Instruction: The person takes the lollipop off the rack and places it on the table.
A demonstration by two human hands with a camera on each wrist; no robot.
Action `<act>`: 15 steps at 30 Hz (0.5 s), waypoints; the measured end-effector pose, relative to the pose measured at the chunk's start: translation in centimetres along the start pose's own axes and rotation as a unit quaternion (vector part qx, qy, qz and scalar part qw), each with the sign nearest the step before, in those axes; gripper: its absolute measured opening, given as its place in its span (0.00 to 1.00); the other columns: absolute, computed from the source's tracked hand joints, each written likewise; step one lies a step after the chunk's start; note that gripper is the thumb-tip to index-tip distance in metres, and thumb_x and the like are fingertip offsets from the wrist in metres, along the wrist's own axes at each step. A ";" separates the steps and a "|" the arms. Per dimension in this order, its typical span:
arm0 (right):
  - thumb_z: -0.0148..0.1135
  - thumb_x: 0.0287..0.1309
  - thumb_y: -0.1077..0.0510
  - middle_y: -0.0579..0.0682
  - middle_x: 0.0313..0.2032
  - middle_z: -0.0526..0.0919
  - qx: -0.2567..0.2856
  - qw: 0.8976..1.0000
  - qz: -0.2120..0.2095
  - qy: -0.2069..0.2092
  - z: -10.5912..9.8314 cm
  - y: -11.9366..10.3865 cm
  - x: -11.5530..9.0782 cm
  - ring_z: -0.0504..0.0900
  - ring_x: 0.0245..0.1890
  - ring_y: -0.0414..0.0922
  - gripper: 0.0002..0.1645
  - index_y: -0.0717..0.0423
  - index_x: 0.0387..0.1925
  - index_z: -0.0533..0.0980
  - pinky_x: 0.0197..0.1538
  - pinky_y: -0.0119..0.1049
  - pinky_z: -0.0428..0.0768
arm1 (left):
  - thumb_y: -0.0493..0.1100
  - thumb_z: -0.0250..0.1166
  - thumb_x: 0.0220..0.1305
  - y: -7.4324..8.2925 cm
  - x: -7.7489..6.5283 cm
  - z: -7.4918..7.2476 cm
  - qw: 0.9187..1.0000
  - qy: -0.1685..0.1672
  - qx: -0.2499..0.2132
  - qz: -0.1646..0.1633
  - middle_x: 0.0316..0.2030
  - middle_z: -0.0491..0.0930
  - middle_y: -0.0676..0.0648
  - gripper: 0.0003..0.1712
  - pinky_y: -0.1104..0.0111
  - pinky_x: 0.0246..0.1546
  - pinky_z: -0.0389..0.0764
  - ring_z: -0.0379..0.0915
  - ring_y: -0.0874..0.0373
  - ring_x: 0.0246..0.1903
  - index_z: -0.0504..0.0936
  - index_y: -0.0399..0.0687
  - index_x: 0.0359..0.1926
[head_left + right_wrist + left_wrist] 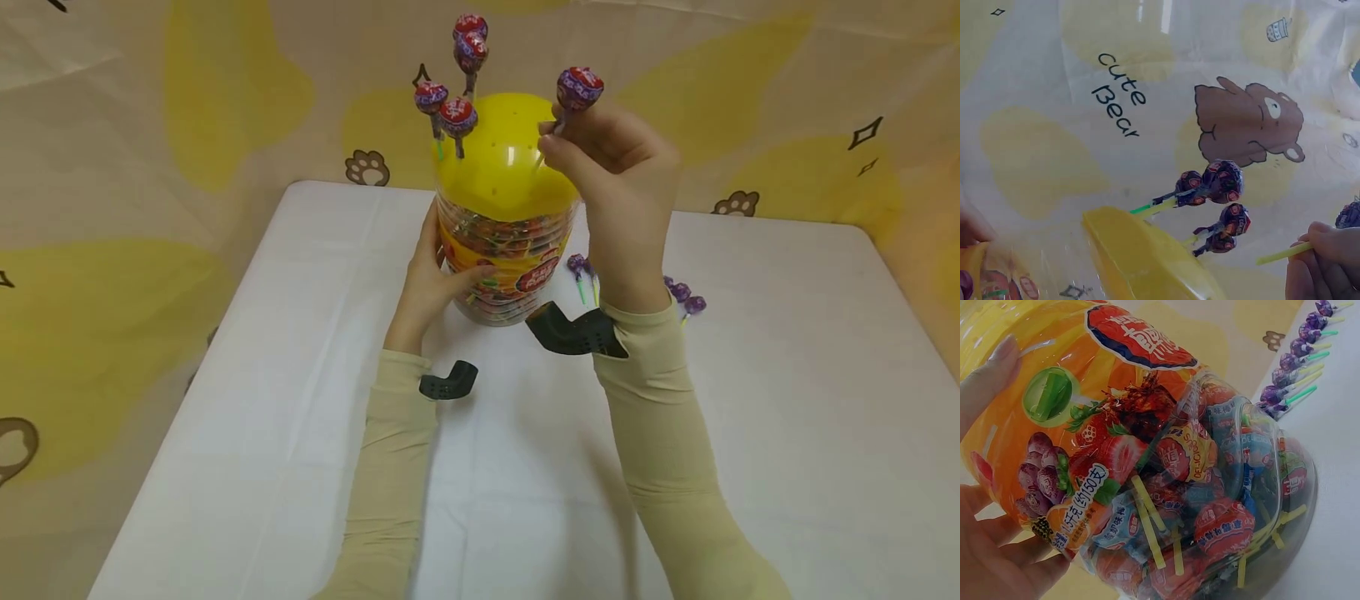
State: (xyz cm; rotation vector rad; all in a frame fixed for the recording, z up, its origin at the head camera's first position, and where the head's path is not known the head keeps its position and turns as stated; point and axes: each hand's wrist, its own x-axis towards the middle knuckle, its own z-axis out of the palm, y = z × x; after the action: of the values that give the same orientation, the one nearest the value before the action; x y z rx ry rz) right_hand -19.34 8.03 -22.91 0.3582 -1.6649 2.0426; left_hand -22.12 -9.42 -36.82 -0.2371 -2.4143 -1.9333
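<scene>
The left hand (433, 287) grips the jar (506, 312) on the bench (487, 500), thumb on the label (1060, 419), which reads "1.5千克(约150支)"; the characters in its red oval (1141, 337) are not clearly legible. A wrapper (1194, 453) inside shows "DELICIO". The right hand (622, 171) pinches a lollipop (580, 88) by its yellow stick near the yellow lid (510, 179), where four lollipops (458, 117) stand. More lollipops (1302, 349) lie in a row beside the jar. The backdrop (1035, 69) bears "Cute Bear".

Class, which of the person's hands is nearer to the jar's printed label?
Left: the left hand grips the jar at its label; the right hand is higher, near the yellow lid.
</scene>
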 end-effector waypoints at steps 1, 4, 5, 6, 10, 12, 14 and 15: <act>0.68 0.48 0.72 0.56 0.34 0.84 0.002 1.000 0.002 0.000 -0.3 0.0 -0.2 0.81 0.38 0.51 0.09 0.66 0.35 0.83 0.48 0.37 0.81 | 0.46 0.73 0.52 0.0 0.0 0.0 1.000 0.001 0.000 0.003 0.72 0.49 0.54 0.59 0.59 0.69 0.52 0.47 0.55 0.70 0.42 0.61 0.74; 0.68 0.48 0.72 0.57 0.33 0.84 0.003 1.000 -0.002 -0.001 -1.1 0.0 -0.6 0.81 0.36 0.52 0.08 0.66 0.33 0.83 0.46 0.36 0.82 | 0.46 0.73 0.52 0.0 0.0 0.0 1.000 0.003 -0.001 0.007 0.72 0.49 0.54 0.59 0.59 0.69 0.52 0.47 0.55 0.70 0.42 0.61 0.74; 0.68 0.48 0.73 0.57 0.33 0.84 0.004 1.000 -0.001 -0.001 -1.4 0.0 -0.8 0.81 0.36 0.52 0.08 0.66 0.33 0.83 0.45 0.36 0.82 | 0.46 0.73 0.52 0.0 0.0 0.0 1.000 0.003 -0.002 0.007 0.72 0.49 0.54 0.59 0.60 0.69 0.53 0.47 0.56 0.70 0.42 0.61 0.74; 0.68 0.48 0.73 0.57 0.33 0.83 0.007 1.000 0.002 -0.001 -1.7 0.0 -0.9 0.81 0.36 0.52 0.08 0.67 0.33 0.83 0.45 0.36 0.82 | 0.46 0.73 0.52 0.0 0.0 0.0 1.000 0.003 -0.002 0.007 0.72 0.49 0.54 0.59 0.60 0.69 0.53 0.47 0.56 0.70 0.42 0.61 0.74; 0.68 0.47 0.73 0.57 0.33 0.84 0.016 1.000 0.007 -0.003 -2.6 0.0 -1.3 0.81 0.35 0.52 0.08 0.66 0.33 0.83 0.44 0.36 0.82 | 0.46 0.73 0.52 0.0 0.1 0.0 1.000 0.002 -0.002 0.006 0.72 0.49 0.55 0.59 0.61 0.69 0.53 0.46 0.57 0.70 0.42 0.62 0.74; 0.68 0.47 0.73 0.58 0.32 0.84 0.012 1.000 -0.005 -0.009 -3.1 0.2 -1.5 0.81 0.33 0.53 0.07 0.67 0.32 0.83 0.43 0.36 0.83 | 0.46 0.73 0.52 0.0 0.1 0.0 1.000 0.001 -0.001 0.007 0.72 0.49 0.54 0.59 0.60 0.69 0.53 0.46 0.56 0.70 0.42 0.62 0.74; 0.68 0.48 0.73 0.59 0.31 0.84 -0.001 0.999 -0.028 -0.018 -3.5 0.4 -1.7 0.81 0.32 0.53 0.07 0.68 0.32 0.83 0.41 0.37 0.83 | 0.46 0.73 0.51 0.0 0.0 0.0 1.000 0.001 -0.002 0.006 0.72 0.49 0.54 0.59 0.60 0.69 0.53 0.47 0.56 0.70 0.42 0.62 0.74; 0.67 0.48 0.73 0.59 0.31 0.84 -0.009 0.999 -0.038 -0.021 -3.8 0.6 -1.8 0.81 0.32 0.53 0.07 0.68 0.32 0.83 0.41 0.37 0.83 | 0.46 0.73 0.51 0.1 0.0 0.0 1.000 0.001 -0.003 0.005 0.72 0.49 0.54 0.59 0.60 0.69 0.53 0.47 0.56 0.70 0.42 0.62 0.74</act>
State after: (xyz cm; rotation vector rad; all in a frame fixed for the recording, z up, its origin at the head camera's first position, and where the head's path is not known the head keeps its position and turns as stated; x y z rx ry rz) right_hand -17.70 11.26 -25.13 0.4544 -1.6665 1.9763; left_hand -22.13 -9.39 -36.74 -0.2476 -2.4017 -1.9349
